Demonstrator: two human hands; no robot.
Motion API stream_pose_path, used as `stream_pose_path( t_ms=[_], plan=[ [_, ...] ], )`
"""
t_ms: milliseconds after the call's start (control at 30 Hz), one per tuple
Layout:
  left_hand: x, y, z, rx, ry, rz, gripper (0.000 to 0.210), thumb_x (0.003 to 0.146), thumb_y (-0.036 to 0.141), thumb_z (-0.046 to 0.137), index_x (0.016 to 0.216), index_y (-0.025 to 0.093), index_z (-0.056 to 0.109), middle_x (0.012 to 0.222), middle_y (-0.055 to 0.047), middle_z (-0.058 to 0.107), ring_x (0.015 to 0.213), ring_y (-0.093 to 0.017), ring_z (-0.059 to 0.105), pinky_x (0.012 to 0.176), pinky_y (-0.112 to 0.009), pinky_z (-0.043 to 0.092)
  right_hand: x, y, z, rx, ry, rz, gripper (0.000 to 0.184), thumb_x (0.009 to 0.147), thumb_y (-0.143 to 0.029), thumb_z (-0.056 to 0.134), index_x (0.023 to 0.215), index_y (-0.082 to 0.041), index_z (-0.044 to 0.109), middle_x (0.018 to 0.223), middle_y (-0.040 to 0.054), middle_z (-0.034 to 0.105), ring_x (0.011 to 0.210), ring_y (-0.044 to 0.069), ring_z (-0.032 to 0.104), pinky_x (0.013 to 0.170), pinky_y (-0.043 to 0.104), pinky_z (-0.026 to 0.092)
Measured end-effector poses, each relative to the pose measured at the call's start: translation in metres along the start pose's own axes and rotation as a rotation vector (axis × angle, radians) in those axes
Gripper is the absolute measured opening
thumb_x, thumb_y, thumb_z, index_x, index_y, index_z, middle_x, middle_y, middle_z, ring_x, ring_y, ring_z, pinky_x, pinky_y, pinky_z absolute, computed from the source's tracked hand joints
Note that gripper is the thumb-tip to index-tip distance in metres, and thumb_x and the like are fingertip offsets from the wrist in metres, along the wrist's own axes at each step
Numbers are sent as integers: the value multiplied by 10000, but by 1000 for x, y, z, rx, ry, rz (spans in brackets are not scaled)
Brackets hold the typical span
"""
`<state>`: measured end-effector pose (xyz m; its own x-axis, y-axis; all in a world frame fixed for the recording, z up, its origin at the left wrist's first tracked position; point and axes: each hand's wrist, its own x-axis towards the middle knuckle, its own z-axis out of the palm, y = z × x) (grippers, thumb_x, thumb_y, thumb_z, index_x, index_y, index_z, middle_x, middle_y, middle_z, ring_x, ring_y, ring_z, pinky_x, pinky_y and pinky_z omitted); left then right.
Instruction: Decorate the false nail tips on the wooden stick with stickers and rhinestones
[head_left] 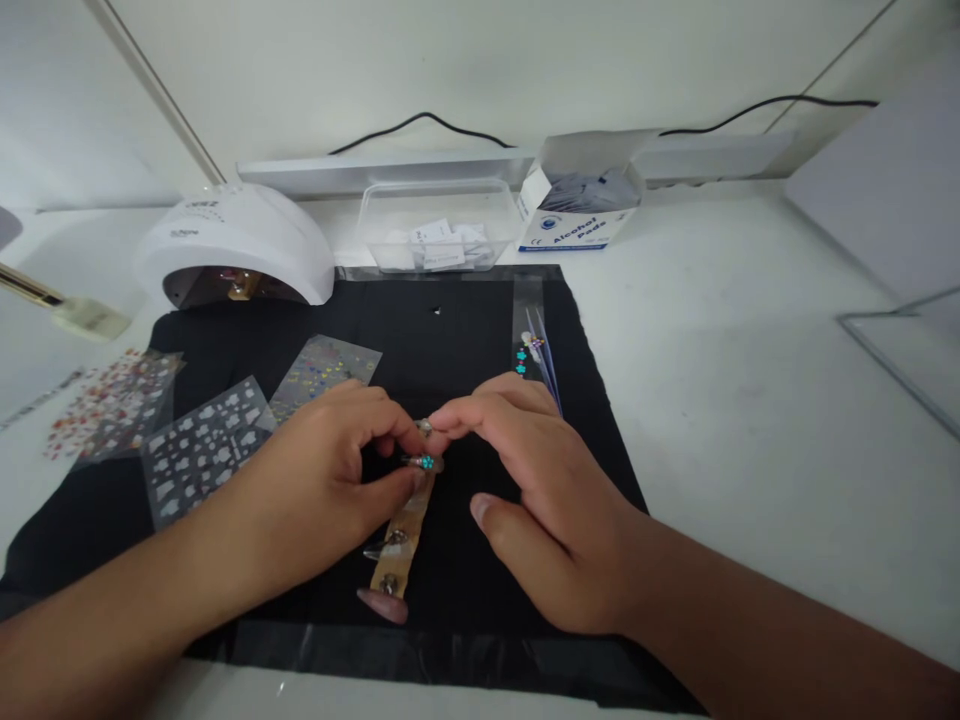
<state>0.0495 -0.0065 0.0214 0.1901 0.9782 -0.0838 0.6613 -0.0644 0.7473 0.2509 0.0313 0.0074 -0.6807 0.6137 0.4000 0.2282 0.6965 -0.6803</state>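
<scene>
Box writing: we read "Alcohol Pads" and a CE mark on the one open box (577,228).
Lamp lettering: one white lamp (240,225) carries print too blurred for us to read.
Tub: one clear tub (437,212) of small packets (450,245), their print illegible.
Tan strip: one strip (407,525), lying on the black mat (480,325) under and between our hands.
Nail tips: we count at least three along it: one with a turquoise flower (427,462), one clear (385,548), one pinkish (384,605).
Left hand (349,450): thumb and index finger set narrowly about the flowered tip; we cannot tell how firmly.
Right hand (551,485): index fingertip at the strip's far end, thumb spread wide; we cannot tell whether the fingers grip anything.
Sticker sheets: three groups, orange-red (112,405), white (206,440) and multicoloured (326,370).
</scene>
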Motion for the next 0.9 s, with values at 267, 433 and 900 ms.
stream_pose_path(
  t_ms=[267, 433, 900],
  plan=[
    [2, 1, 1, 4, 1, 1, 58, 806, 189, 621, 777, 228, 651, 752, 22, 610, 749, -162, 564, 683, -309, 423, -1, -2, 3, -103, 15, -35, 447, 656, -84, 478, 1094, -150, 532, 929, 69, 677, 899, 254, 544, 796, 445, 400],
    [3, 3, 1, 7, -8, -1, 63, 805, 182, 612, 782, 222, 654, 758, 13, 610, 755, -168, 564, 688, -316, 421, -2, -4, 4, -122, 10, -41, 422, 666, -92, 484, 1082, -149, 531, 911, 85, 668, 899, 262, 550, 797, 449, 423],
    [2, 2, 1, -10, -24, -51, 51, 818, 206, 627, 807, 227, 671, 786, 8, 640, 791, -179, 585, 710, -322, 436, -5, -14, 4, -133, -7, 34, 409, 696, -64, 485, 1099, -135, 502, 979, 111, 654, 909, 259, 528, 834, 460, 443]
  ],
)
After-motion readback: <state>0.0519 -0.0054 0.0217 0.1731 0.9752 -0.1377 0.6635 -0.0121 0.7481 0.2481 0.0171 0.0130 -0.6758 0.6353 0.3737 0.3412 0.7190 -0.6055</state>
